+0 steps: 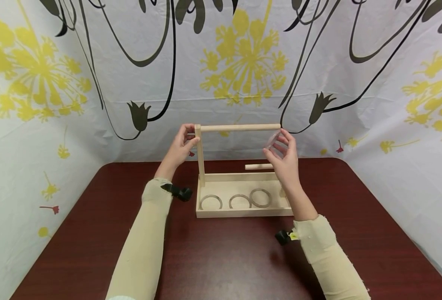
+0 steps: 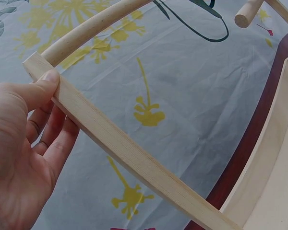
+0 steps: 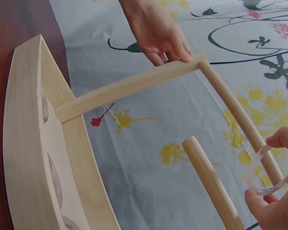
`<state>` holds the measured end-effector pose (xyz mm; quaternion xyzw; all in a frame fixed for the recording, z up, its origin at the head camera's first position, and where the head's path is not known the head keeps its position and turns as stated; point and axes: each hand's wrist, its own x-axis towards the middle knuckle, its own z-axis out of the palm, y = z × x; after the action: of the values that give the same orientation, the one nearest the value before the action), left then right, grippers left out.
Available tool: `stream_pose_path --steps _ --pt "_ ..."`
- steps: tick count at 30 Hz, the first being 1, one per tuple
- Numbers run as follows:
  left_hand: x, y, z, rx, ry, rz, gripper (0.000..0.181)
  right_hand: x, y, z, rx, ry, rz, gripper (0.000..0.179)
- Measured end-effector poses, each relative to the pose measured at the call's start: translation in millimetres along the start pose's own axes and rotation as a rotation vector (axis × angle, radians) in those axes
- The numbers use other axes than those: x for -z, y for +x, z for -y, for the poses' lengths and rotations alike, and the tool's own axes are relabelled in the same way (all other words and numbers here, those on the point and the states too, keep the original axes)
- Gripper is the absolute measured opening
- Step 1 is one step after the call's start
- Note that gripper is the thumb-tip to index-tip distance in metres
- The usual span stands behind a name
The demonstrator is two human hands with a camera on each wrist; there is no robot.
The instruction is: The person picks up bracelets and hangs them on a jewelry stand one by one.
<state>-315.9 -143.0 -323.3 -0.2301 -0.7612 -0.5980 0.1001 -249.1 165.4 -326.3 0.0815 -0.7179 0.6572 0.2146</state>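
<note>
Cream fabric sleeves (image 1: 140, 246) crossed the lower frame — left hand (image 1: 177, 148) gripping a squared wooden post (image 1: 201, 160), right hand (image 1: 286, 160) pinching a clear plastic ring (image 3: 253, 176) right of centre, beside the upper pale round rod (image 1: 239, 127)'s tip. Threading seemed under way — alignment was needed next.

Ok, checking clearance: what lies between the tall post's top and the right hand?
In the head view, the upper rod, plus a clear ring the right hand holds.

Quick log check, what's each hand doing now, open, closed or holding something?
Left hand: pinching the wooden post near its top.
Right hand: holding a clear ring by the upper rod's end.
</note>
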Motion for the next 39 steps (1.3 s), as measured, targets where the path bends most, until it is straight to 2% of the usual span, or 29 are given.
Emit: stream_pose_path --steps 14,30,39 --pt "3.0 -0.6 -0.8 0.067 0.024 0.017 0.041 3 8.3 4 0.012 -0.028 -0.02 0.074" --pt "3.9 -0.7 0.7 0.067 0.023 0.015 0.04 2 19.8 2 -0.015 -0.053 -0.024 0.076" --pt "2.5 -1.1 0.0 0.066 0.04 0.017 0.039 2 27.6 -2 -0.067 -0.066 -0.011 0.078"
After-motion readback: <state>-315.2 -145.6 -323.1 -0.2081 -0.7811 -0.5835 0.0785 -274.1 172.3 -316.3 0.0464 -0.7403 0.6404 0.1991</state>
